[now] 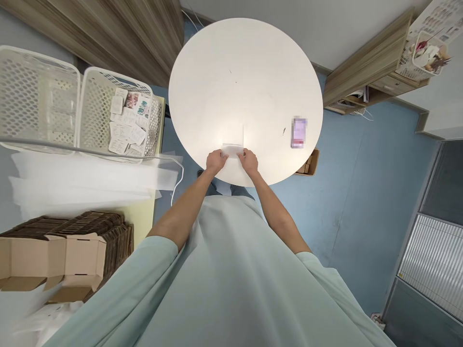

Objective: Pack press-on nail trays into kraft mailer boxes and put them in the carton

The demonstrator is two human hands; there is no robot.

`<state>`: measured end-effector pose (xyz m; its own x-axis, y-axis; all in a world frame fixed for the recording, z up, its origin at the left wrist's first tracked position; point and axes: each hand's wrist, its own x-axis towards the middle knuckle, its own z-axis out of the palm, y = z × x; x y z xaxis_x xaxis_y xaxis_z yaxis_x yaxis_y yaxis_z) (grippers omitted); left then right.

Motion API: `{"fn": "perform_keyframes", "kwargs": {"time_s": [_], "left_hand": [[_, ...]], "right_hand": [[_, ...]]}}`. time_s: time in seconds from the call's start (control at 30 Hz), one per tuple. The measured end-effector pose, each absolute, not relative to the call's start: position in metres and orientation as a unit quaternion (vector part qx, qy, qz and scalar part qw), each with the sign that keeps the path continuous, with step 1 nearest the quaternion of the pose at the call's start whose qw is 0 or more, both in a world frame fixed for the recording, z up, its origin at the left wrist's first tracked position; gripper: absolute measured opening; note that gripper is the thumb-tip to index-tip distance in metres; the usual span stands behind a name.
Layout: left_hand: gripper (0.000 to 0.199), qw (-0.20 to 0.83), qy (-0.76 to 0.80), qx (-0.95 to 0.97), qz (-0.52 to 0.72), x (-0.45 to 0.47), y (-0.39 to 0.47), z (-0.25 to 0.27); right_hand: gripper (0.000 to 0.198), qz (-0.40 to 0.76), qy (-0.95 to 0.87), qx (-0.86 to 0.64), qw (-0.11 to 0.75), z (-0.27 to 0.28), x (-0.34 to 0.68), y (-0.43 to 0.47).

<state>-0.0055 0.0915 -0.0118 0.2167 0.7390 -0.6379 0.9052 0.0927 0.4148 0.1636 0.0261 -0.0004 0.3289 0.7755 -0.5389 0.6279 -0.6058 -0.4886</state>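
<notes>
Both hands grip a thin, whitish, translucent sheet (232,151) at the near side of a round white table (246,62). My left hand (216,161) is closed on its left edge, thumb on top. At the right edge, my right hand (249,161) pinches it the same way. A band across the sheet looks folded over, and a faint straight edge runs away from me above the right hand. The sheet nearly blends into the tabletop, so its full outline is hard to make out.
A blurred pink-purple item (299,132) lies on the table's right side. An open carton (309,163) stands below. To my left are white baskets (92,106), one with cards, white sheets (83,180) and stacked brown cardboard boxes (83,255). A wooden cabinet (369,67) stands far right.
</notes>
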Motion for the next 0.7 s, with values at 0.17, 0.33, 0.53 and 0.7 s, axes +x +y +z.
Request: {"fn": "perform_keyframes", "kwargs": {"time_s": [0.17, 0.33, 0.53, 0.7], "left_hand": [[0.029, 0.419, 0.655, 0.624, -0.080, -0.002, 0.087, -0.012], [0.069, 0.346, 0.657, 0.670, -0.015, 0.001, 0.087, -0.009], [0.066, 0.367, 0.442, 0.818, -0.021, 0.003, 0.107, -0.015], [0.069, 0.397, 0.395, 0.828, -0.040, -0.002, 0.103, -0.020]], "right_hand": [[0.032, 0.382, -0.404, -0.829, 0.062, 0.002, 0.161, 0.032], [0.044, 0.306, -0.483, -0.819, 0.046, 0.006, 0.156, 0.040], [0.052, 0.294, -0.652, -0.698, 0.039, 0.000, 0.157, 0.048], [0.061, 0.323, -0.666, -0.670, 0.052, -0.006, 0.165, 0.037]]}}
